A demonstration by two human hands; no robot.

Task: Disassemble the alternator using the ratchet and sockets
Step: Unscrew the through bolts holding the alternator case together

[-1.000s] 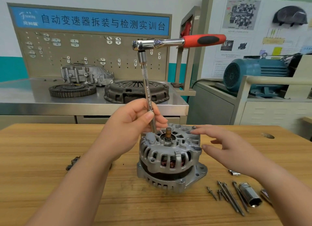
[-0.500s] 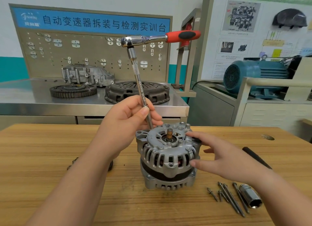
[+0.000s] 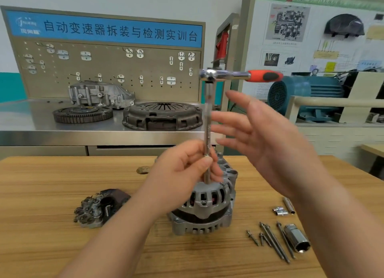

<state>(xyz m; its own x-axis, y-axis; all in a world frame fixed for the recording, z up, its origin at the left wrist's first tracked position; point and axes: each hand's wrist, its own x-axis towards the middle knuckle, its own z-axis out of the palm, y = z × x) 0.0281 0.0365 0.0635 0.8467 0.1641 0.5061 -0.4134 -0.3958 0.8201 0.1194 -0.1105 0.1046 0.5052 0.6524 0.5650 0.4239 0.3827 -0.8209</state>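
Lower left of the frame: a dark detached component (image 3: pixel 99 209) is lying on the wooden table (image 3: pixel 41 194). Centre: the alternator (image 3: pixel 207 207) is standing upright. The left hand (image 3: pixel 187 169) is pinching the extension bar (image 3: pixel 207 128) between thumb and fingers, holding it vertical on the housing top; the bar's tip is hidden. The ratchet (image 3: pixel 239 76) is sitting on the bar, handle pointing right. The right hand (image 3: pixel 266 140) is hovering beside the bar, fingers spread, gripping nothing. Lower right: long bolts (image 3: pixel 274 242), a large socket (image 3: pixel 297 240) and small sockets (image 3: pixel 280 211) are lying loose. Judgement: the through-bolts are appearing removed, while the housing halves are remaining joined and awaiting separation
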